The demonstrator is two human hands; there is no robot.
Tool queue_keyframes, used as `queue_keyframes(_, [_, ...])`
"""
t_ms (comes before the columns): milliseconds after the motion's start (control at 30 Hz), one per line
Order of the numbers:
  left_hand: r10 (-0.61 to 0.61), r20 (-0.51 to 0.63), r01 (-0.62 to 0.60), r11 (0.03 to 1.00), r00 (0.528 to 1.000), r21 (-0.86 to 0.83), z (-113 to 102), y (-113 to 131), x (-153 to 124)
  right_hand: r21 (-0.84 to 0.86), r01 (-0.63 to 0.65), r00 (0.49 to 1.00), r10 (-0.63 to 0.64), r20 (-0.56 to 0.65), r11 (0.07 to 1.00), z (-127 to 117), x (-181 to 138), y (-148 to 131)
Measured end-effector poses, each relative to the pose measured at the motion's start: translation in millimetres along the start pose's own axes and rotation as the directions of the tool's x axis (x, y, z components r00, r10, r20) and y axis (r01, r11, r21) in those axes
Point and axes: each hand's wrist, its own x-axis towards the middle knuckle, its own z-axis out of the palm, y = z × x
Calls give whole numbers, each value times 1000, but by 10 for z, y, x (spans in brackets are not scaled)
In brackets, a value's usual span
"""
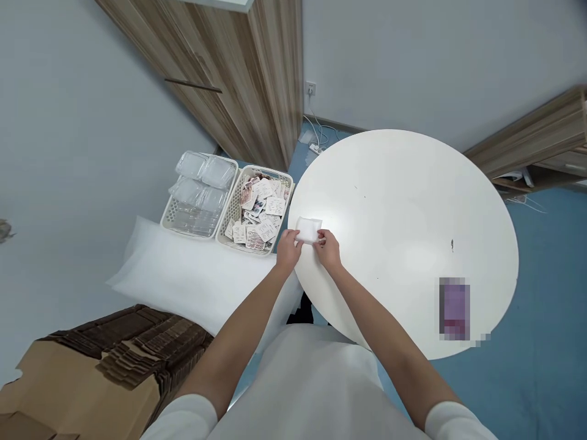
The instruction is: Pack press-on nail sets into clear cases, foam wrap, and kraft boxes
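A small white pouch, flat and roughly square, is held between my two hands over the left edge of the round white table. My left hand pinches its left side between thumb and fingers. On the opposite side, my right hand has its fingers closed on the pouch's right edge. Whether anything lies inside the pouch cannot be made out. Just left of my hands stands a white basket heaped with printed cards.
Another white basket holds clear plastic packets. White foam sheeting lies in front of the baskets, with stacked cardboard at lower left. A blurred purple item rests on the table's right. A wooden cabinet stands behind.
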Motion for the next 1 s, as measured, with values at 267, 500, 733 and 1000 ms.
queue_keyframes(267, [26, -12, -26, 998, 1000, 49, -65, -9, 116, 24, -13, 1000, 13, 5, 1000, 77, 161, -85])
queue_keyframes(500, [68, -17, -67, 996, 998, 65, -92, 39, 74, -23, 16, 1000, -17, -2, 1000, 48, 118, -140])
queue_keyframes(733, [65, -6, -65, 997, 998, 50, -112, 56, 70, -89, 6, 1000, -5, 8, 996, -1, 90, -198])
queue_keyframes(1000, [68, -2, -68, 996, 998, 51, -106, 86, -10, -104, -10, 1000, 10, 3, 995, -43, 2, -202])
